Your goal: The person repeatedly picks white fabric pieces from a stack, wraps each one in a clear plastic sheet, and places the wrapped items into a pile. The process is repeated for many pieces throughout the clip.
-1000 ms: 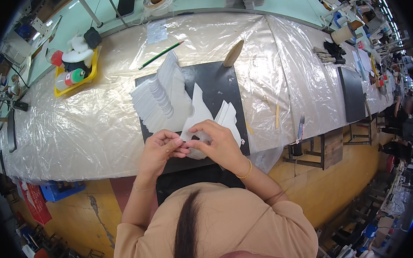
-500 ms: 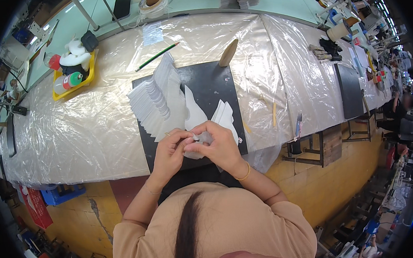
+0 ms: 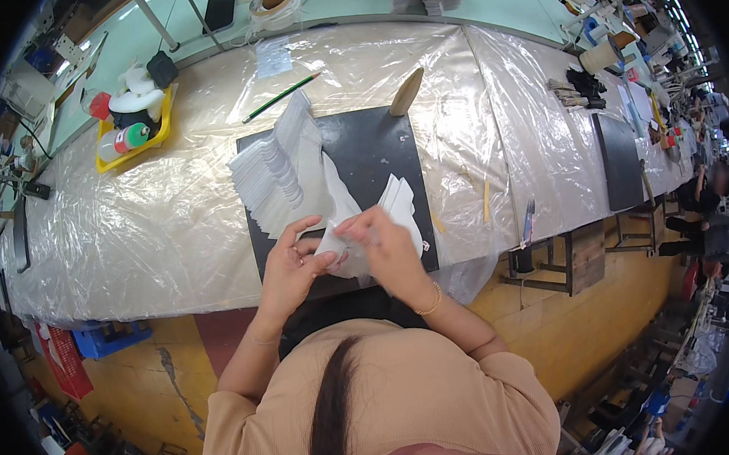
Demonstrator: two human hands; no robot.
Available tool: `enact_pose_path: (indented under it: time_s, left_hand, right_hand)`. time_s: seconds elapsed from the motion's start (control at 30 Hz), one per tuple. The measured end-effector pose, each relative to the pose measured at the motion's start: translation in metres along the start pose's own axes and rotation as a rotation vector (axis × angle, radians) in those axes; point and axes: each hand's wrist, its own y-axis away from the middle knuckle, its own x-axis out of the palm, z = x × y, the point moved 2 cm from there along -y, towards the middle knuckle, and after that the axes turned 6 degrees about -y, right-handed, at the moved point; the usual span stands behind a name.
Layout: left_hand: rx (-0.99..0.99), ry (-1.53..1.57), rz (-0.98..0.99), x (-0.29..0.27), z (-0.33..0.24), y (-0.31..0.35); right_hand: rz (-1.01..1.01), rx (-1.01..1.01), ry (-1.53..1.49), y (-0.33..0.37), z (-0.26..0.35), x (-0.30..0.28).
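Observation:
My left hand (image 3: pixel 293 268) pinches the edge of a thin white cut piece (image 3: pixel 330 245) between thumb and fingers. My right hand (image 3: pixel 389 251) is over the right side of that piece, its fingers bent and smeared by motion, so their grip does not show. Just beyond my left hand, a fanned stack of white cut pieces (image 3: pixel 272 170) lies on a black board (image 3: pixel 358 139). A smaller pile of white pieces (image 3: pixel 398 198) rests at the board's right, beside my right hand.
A pointed wooden tool (image 3: pixel 407 92) is at the board's far right corner. Beyond the stack lies a green pencil (image 3: pixel 281 97). A yellow basket (image 3: pixel 135 156) with bottles stands at the left. Plastic sheeting (image 3: pixel 130 252) covers the table. A pen (image 3: pixel 529 220) lies near the front edge.
My hands have come apart from their close pinch. The fingers of my left hand have spread more, and my right hand has lifted and turned over the white piece.

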Motion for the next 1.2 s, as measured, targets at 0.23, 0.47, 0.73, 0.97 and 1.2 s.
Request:
enact_pose_path:
  time_s: [0.23, 0.47, 0.73, 0.97, 1.2]
  left_hand:
    - [-0.193, -0.006, 0.229, 0.005, -0.018, 0.021]
    - [-0.285, -0.117, 0.350, 0.010, 0.000, 0.012]
    - [0.135, -0.960, -0.153, 0.012, 0.023, -0.003]
    - [0.284, -1.198, -0.572, -0.046, 0.023, -0.015]
    - [0.354, -1.006, -0.572, -0.060, 0.026, -0.009]
  right_hand:
    - [-0.351, 0.128, -0.475, -0.024, 0.006, -0.088]
    - [-0.915, -0.222, -0.397, -0.022, 0.040, -0.210]
    - [-0.940, -0.244, -0.267, 0.005, 0.043, -0.218]
    - [-0.678, -0.093, -0.163, -0.012, 0.026, -0.155]
    - [-0.295, 0.103, -0.111, -0.022, 0.014, -0.081]
